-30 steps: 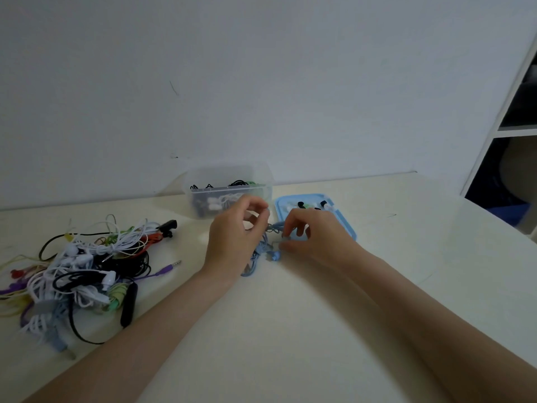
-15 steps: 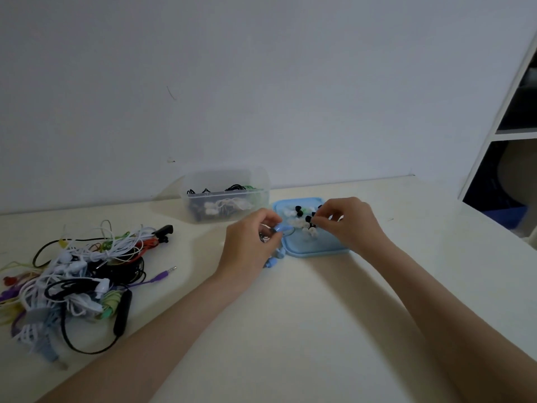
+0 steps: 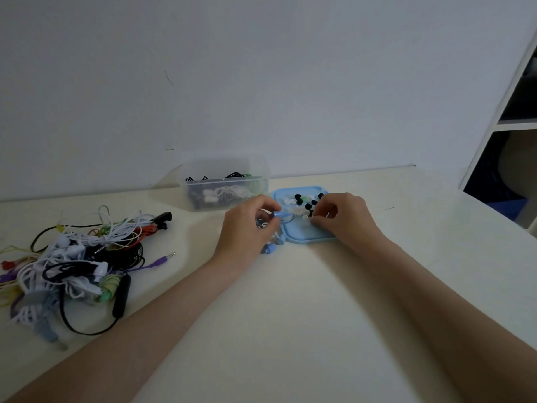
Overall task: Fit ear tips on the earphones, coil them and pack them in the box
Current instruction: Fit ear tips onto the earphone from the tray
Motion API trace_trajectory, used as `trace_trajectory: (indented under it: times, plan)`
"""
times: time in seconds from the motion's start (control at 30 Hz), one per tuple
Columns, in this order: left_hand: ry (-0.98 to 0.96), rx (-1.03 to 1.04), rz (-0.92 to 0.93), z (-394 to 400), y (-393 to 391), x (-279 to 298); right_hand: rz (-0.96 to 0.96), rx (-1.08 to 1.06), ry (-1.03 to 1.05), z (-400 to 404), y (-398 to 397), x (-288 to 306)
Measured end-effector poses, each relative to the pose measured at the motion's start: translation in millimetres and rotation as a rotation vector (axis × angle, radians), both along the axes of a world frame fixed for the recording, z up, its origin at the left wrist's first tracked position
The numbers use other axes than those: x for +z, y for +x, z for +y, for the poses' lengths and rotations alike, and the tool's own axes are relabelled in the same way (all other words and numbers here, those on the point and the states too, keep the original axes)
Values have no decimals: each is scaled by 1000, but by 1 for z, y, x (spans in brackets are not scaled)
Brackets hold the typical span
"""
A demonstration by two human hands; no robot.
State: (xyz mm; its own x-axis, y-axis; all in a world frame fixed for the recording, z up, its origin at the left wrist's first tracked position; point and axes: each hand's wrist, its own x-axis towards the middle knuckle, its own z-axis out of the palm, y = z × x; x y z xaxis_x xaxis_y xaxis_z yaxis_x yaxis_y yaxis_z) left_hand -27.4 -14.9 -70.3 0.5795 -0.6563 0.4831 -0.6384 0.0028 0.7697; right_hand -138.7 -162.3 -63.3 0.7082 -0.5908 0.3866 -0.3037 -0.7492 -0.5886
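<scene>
My left hand pinches a blue earbud at the left edge of a light blue lid; the rest of the blue earphones lies under and beside that hand. Black and white ear tips lie loose on the lid. My right hand reaches over the lid, its fingertips curled down among the white tips; whether it pinches one is hidden by the fingers. A clear plastic box with coiled earphones inside stands behind my left hand, against the wall.
A tangled heap of earphones in white, black, green, red and purple covers the table's left side, with a purple jack plug sticking out towards the middle. A white shelf unit stands at the right.
My right hand left the blue earphones and moved back over the lid to the ear tips. My left hand shifted right with the earbud to the lid's edge.
</scene>
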Motion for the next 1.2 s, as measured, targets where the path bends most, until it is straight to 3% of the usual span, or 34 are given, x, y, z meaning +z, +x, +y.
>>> trace_trajectory:
  times: [0.37,0.53,0.6,0.77,1.2]
  plan:
    - [-59,24,-39,-5,3,-2,-95,11,68,-4,1,5]
    - [-41,-24,57,-5,5,-1,-118,-38,110,-1,0,-1]
    - [-68,-36,133,-6,8,-1,-226,-1,219,6,2,5]
    - [-108,-65,182,-6,8,-1,-422,258,725,35,11,10]
    - [-152,-106,229,1,7,3,-409,308,875,40,9,7]
